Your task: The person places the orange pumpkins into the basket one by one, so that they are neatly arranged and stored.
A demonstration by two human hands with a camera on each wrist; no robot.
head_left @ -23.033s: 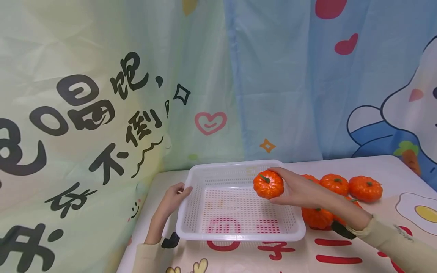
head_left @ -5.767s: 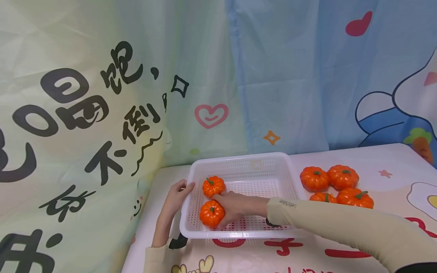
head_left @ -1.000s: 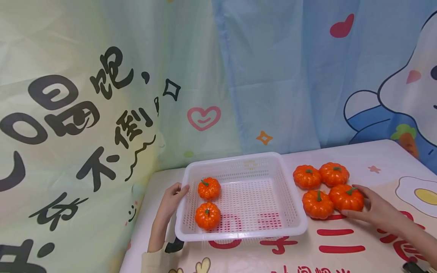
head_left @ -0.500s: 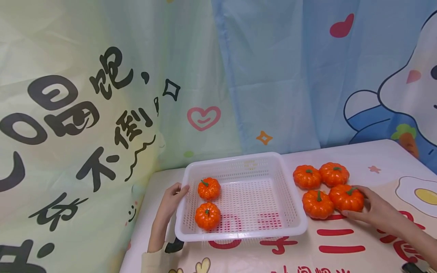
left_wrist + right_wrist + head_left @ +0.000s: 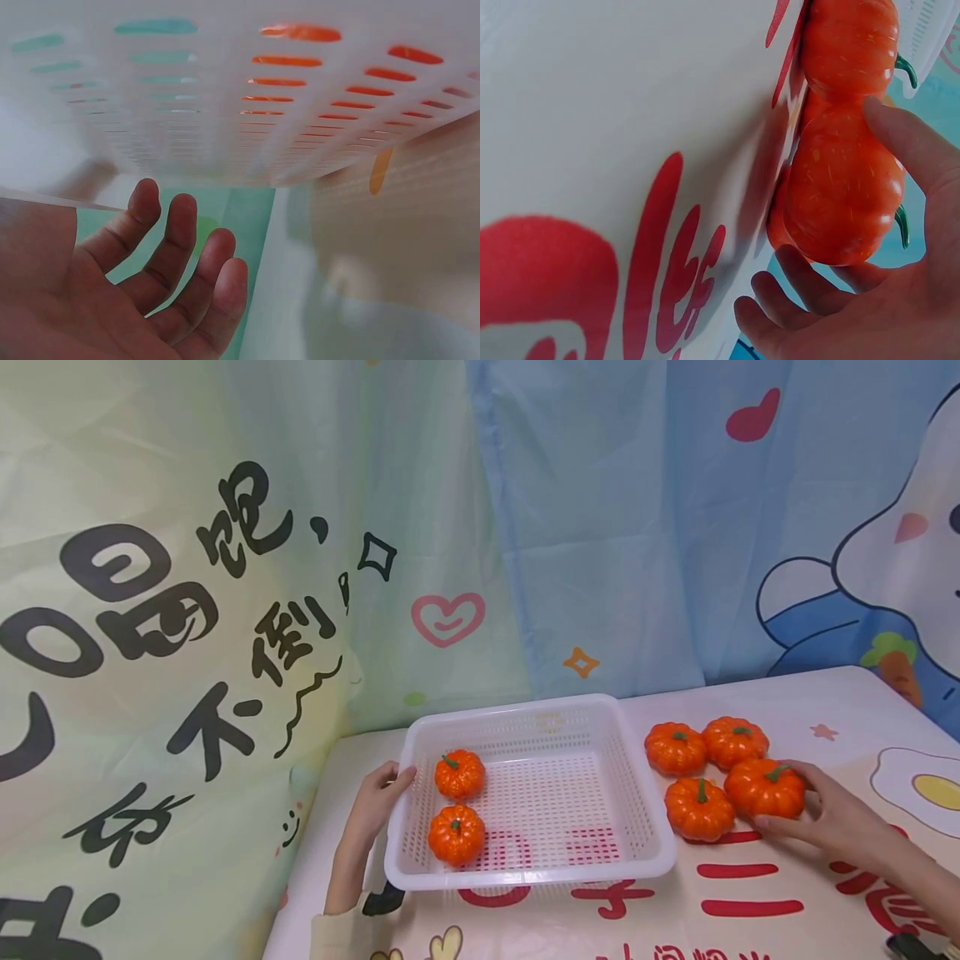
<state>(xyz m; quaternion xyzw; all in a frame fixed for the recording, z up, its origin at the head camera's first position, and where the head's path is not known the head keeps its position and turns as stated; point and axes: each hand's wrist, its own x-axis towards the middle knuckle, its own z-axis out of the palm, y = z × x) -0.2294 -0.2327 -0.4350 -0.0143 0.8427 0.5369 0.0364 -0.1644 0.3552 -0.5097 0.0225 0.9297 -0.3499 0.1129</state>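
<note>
Two pumpkins (image 5: 457,804) in basket (image 5: 645,860) (four (image 5: 708,771) right)

We see open room across the middle and right of the basket (image 5: 645,810) — its two pumpkins (image 5: 456,833) crowd the left wall. Beside the basket's right wall, four pumpkins (image 5: 699,808) cluster tightly on the counter (image 5: 825,893); the near counter lies bare — curtain (image 5: 600,527) behind.

The toy pumpkins (image 5: 763,789) look glossy, smooth plastic, the perforated basket (image 5: 637,793) white matt plastic, the printed surface (image 5: 810,893) cover smooth and faintly shiny.
</note>
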